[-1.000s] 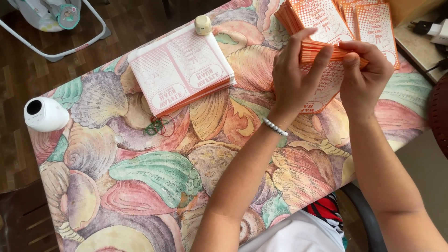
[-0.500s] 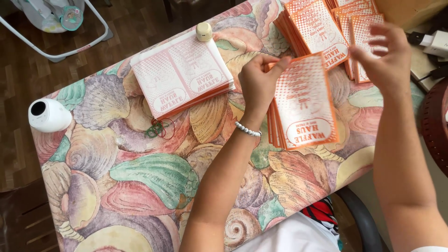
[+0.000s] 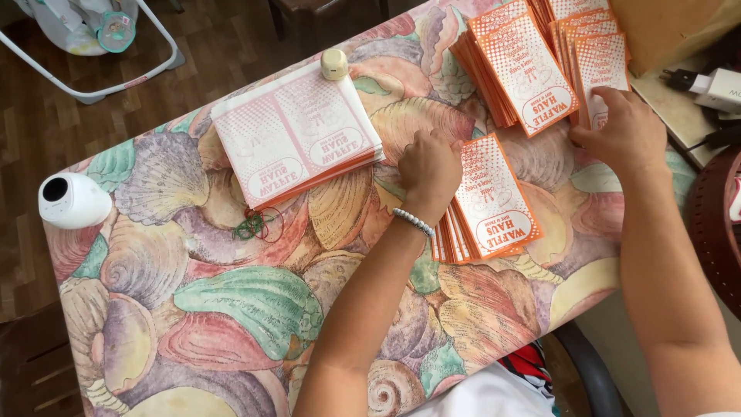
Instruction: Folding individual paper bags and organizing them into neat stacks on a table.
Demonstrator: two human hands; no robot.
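We look down on a worktop (image 3: 231, 324) covered with a cloth full of big painted shells. Near the upper middle of the frame lies a flat pile of unfolded orange-and-white paper sheets (image 3: 297, 139), with a small cream round cap (image 3: 334, 63) sitting on its top corner. A white round gadget with a dark hole (image 3: 71, 201) sits at the left edge, and a little tangle of green and red rubber bands (image 3: 255, 225) lies just below the flat pile. At the upper right are stacks of folded orange paper bags (image 3: 525, 69), fanned over each other. A white plug (image 3: 714, 85) lies at the far right edge.

Our left hand (image 3: 428, 166) is curled, knuckles up, and its grip is closed on the top edge of a small stack of orange bags (image 3: 490, 201) in the middle of the frame. Our right hand (image 3: 625, 127) lies palm down on the upper right stacks, fingers spread and pressing flat, its grip open. A white bead bracelet (image 3: 413, 222) sits on the left wrist.
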